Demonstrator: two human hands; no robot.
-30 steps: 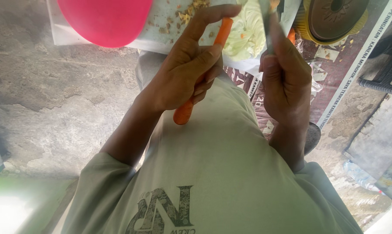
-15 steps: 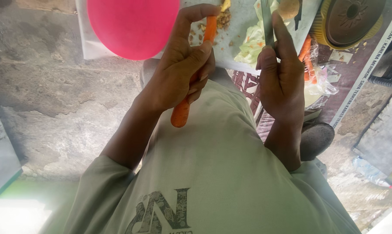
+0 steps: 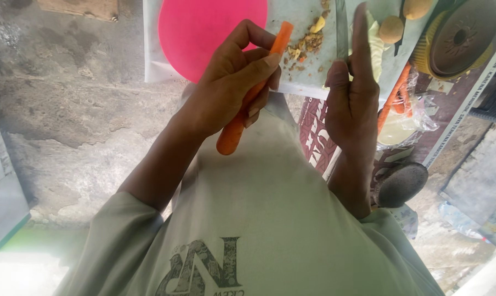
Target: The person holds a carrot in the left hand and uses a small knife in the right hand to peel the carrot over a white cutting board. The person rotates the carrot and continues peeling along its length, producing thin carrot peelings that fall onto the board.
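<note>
My left hand [image 3: 231, 82] is closed around a peeled orange carrot [image 3: 231, 137], held slanted with its cut tip up over a white cutting board [image 3: 308, 77]. My right hand [image 3: 352, 104] grips a knife [image 3: 342, 27]; its thin blade points up along my raised forefinger, just right of the carrot's tip. The two hands are a little apart, above my pale shirt. Peel scraps [image 3: 308, 41] lie on the board between them.
A round pink plate [image 3: 209, 30] rests on the board's left part. Two small potatoes [image 3: 391, 29] and a yellow basket with a brown lid [image 3: 456, 35] lie to the right. More carrots in a clear bag [image 3: 393, 98] and a dark stone [image 3: 402, 183] sit on the concrete floor.
The view has tilted, so board and plate sit lower in the frame. My left hand has turned the carrot slightly; my right hand keeps the knife beside it.
</note>
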